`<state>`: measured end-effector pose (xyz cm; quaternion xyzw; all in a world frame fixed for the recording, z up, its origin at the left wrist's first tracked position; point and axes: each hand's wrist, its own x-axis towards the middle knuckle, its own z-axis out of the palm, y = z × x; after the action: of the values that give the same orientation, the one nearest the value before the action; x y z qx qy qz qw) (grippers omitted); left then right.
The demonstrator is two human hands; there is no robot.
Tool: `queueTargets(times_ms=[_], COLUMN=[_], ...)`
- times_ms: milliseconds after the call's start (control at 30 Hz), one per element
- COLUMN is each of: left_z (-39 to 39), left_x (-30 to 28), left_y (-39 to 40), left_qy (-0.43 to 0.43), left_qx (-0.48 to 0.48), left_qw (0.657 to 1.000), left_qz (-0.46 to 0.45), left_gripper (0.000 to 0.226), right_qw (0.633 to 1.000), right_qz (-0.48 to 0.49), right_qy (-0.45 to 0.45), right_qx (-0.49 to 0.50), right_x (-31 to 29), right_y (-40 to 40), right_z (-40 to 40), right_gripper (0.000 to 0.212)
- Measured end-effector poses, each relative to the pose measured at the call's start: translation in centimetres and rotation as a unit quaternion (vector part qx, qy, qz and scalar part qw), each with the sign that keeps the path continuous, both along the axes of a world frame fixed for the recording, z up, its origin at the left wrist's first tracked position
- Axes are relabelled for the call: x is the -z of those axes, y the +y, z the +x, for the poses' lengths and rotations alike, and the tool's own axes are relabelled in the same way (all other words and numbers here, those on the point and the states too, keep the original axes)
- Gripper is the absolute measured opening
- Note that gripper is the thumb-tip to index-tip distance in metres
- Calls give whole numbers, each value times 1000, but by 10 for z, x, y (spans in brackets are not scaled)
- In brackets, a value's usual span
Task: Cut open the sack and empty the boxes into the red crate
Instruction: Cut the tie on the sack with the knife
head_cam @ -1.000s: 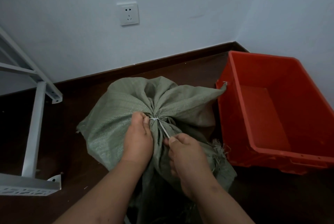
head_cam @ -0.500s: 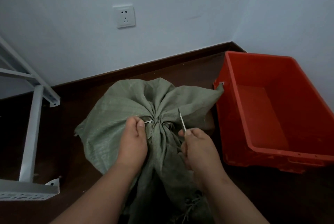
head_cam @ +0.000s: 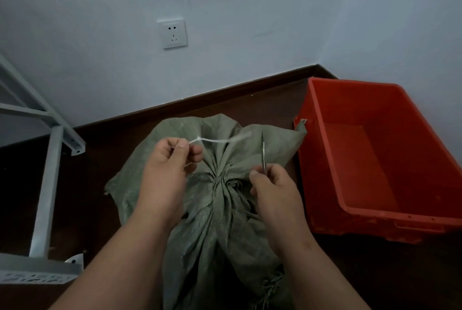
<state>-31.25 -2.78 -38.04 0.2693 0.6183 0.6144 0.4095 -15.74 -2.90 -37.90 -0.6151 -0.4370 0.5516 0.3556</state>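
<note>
Head view: left hand (head_cam: 170, 159) now pinches the freed string (head_cam: 217, 140) (off sack (head_cam: 225, 209)); right hand (head_cam: 272, 184) grips blade (head_cam: 263, 157).

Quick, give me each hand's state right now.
Left hand: pinches the white string, lifted off the green sack.
Right hand: grips a thin metal blade, tip up.

The sack (head_cam: 225, 199) is seen on the floor (head_cam: 95, 204) at centre, with the crate (head_cam: 375, 159) just beside it at three o'clock. A metal frame (head_cam: 47, 192) is placed at nine o'clock, well apart. A wall socket (head_cam: 174, 32) is mounted behind, at twelve o'clock. Above the sack, the left hand (head_cam: 170, 159) is held at ten o'clock with a string (head_cam: 217, 140), the right hand (head_cam: 275, 184) at two o'clock with scissors (head_cam: 263, 157).
</note>
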Motion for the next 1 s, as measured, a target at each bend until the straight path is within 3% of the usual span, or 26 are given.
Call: queueTargets(times_ms=[133, 267, 367, 467, 633, 833, 1000], left_z=[13, 32, 52, 77, 128, 209, 276], left_x=[-6, 0, 3, 3, 4, 6, 9], left_y=[-2, -9, -11, -8, -6, -27, -62], left_qy=[-27, 59, 116, 125, 212, 262, 270], left_qx=[82, 202, 269, 332, 443, 568, 674], left_qw=[996, 976, 954, 932, 866, 776, 683], left_qz=[-13, -54, -65, -69, -93, -79, -77], left_gripper=[21, 15, 14, 15, 12, 12, 10], right_qw=[997, 982, 991, 996, 977, 923, 866], right_qz=[13, -9, 15, 35, 48, -92, -209], right_qy=[70, 178, 108, 21, -147, -338, -427], right_qx=[16, 60, 73, 77, 146, 160, 155], right_x=[-7, -13, -14, -19, -22, -17, -6], right_y=[2, 4, 5, 4, -17, -85, -157], right_z=[2, 9, 23, 50, 122, 214, 271], right_gripper=[13, 5, 20, 16, 18, 15, 14])
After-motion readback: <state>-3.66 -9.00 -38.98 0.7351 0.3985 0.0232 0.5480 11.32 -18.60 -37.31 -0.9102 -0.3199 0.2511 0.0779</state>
